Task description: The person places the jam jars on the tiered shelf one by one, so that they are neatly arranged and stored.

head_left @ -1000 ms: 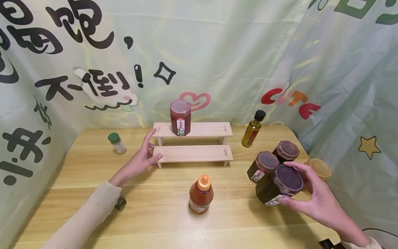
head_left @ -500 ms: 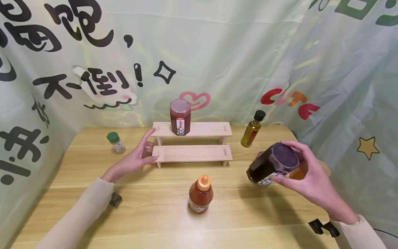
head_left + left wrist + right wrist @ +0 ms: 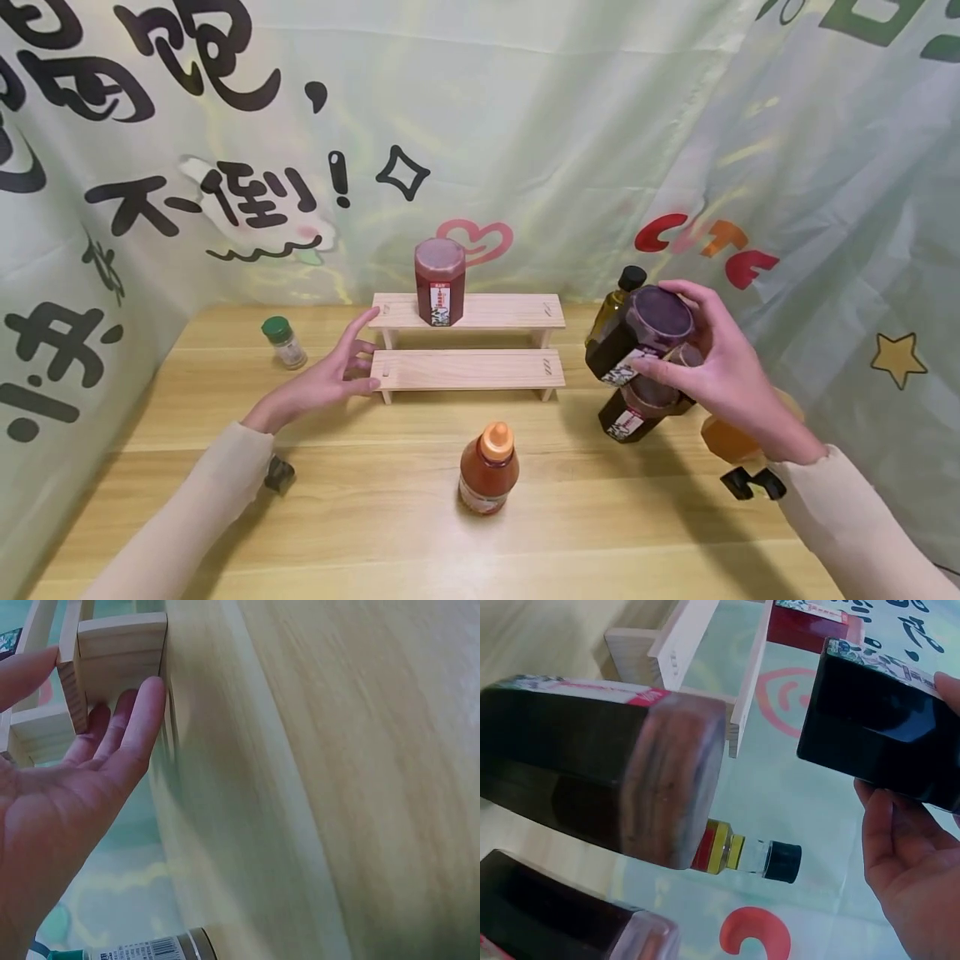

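The step in hand looks like a carry: the right hand (image 3: 708, 362) has its thumb on the label side of a dark jar (image 3: 621, 340) and its fingers on the far side, a firm hold with the jar lifted off the tabletop (image 3: 360, 525), tilted, in front of the oil bottle (image 3: 632, 279) and over a standing jar (image 3: 628, 419). The left hand (image 3: 330, 377) has its fingers spread, not clenched, at the left end of the wooden stand (image 3: 461, 369), probably to steady it. A matching jar (image 3: 438, 287) stands upright on the stand's upper tier (label facing forward). If the stand is where the held jar belongs, the next move calls for a leftward shift clear of the oil bottle, then levelling the base before letting go.
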`<state>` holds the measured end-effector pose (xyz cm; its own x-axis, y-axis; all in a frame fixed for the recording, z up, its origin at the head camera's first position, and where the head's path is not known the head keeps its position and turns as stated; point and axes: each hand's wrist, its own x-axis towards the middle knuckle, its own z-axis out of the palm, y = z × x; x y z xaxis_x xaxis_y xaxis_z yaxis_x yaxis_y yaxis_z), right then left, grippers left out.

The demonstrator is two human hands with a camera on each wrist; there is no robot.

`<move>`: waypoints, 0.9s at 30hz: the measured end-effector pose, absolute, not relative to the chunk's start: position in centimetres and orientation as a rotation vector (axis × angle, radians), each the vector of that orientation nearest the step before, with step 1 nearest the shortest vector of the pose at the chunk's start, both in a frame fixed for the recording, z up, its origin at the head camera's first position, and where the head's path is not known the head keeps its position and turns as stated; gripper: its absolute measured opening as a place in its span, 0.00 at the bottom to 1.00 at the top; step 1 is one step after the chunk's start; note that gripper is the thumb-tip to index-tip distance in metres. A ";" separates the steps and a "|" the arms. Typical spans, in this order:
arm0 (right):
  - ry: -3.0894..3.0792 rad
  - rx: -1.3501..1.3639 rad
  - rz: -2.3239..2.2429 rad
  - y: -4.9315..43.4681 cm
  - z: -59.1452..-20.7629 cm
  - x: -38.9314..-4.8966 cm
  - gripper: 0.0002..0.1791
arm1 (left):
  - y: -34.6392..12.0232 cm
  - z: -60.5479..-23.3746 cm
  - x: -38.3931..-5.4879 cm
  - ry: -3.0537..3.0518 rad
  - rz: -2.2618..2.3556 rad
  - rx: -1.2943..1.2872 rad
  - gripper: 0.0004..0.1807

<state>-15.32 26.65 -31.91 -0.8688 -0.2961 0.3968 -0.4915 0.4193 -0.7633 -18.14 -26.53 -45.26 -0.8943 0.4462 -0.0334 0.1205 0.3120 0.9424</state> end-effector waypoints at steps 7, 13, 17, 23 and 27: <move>-2.520 0.676 1.372 25.4 -31.8 -17.9 0.54 | -26.7 -45.2 -18.2 2.309 1.580 0.511 0.61; -2.596 0.675 1.380 23.6 -31.3 -19.9 0.51 | -26.7 -45.1 -18.2 2.343 1.559 0.492 0.60; -2.597 0.711 1.449 22.3 -31.2 -21.3 0.50 | -26.6 -45.2 -18.2 2.336 1.576 0.489 0.61; -2.614 0.775 1.526 20.4 -31.5 -23.4 0.50 | -26.6 -45.2 -18.3 2.320 1.598 0.497 0.62; -2.647 0.796 1.570 19.3 -31.7 -24.6 0.50 | -26.6 -45.2 -18.3 2.324 1.593 0.502 0.62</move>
